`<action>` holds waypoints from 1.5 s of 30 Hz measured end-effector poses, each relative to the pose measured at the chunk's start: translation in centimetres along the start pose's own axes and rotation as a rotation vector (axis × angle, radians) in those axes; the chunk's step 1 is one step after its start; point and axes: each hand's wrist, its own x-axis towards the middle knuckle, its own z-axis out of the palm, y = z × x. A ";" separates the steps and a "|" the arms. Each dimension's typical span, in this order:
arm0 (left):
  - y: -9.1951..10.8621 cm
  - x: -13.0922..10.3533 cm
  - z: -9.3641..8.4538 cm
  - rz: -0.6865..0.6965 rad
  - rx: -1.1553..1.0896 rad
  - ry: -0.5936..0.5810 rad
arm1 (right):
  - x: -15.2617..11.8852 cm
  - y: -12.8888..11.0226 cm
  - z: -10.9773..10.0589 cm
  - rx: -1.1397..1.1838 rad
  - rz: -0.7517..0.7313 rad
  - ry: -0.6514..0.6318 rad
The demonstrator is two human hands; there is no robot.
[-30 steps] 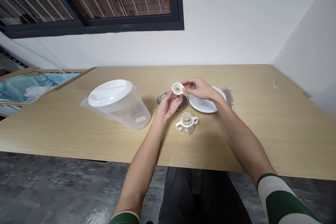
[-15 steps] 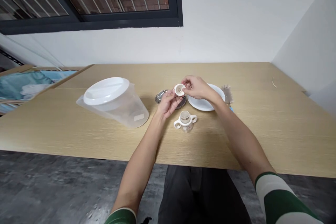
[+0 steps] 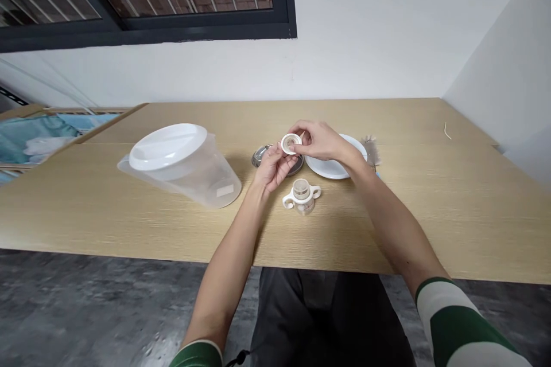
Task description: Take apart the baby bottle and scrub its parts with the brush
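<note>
Both hands meet over the table around a small white bottle collar (image 3: 291,144), its round opening turned toward me. My left hand (image 3: 274,167) pinches its lower left side. My right hand (image 3: 316,140) grips it from the right, thumb and fingers at the rim. Just below them a clear baby bottle (image 3: 303,204) with white side handles stands upright and uncapped. Under and behind my left hand is a shiny metal dish (image 3: 259,156), partly covered. A white plate (image 3: 331,170) lies beneath my right wrist, with a grey-bristled brush (image 3: 371,151) at its right.
A large translucent pitcher (image 3: 198,175) with a white lid stands on the left of the wooden table (image 3: 430,200). A thin pale stick (image 3: 447,131) lies at the far right. Blue cloth (image 3: 38,135) fills a bin beyond the left edge. A wall runs behind.
The white collar has turned slightly, facing me more squarely, with my right thumb now across its lower rim. The whole scene is shifted a little left and up as my view moved.
</note>
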 end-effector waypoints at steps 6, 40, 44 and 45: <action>-0.3 0.1 -0.2 -0.010 0.034 -0.004 | 0.0 0.0 0.2 -0.071 0.015 0.011; -0.8 -0.3 0.3 -0.033 0.007 -0.071 | -0.2 -0.3 -0.5 -0.011 0.086 -0.007; -0.8 -0.5 1.0 -0.040 -0.073 -0.013 | -0.4 -0.2 -1.2 0.090 0.069 -0.056; -0.8 -0.5 1.1 -0.042 -0.085 -0.013 | -0.4 -0.3 -1.4 0.109 0.055 -0.071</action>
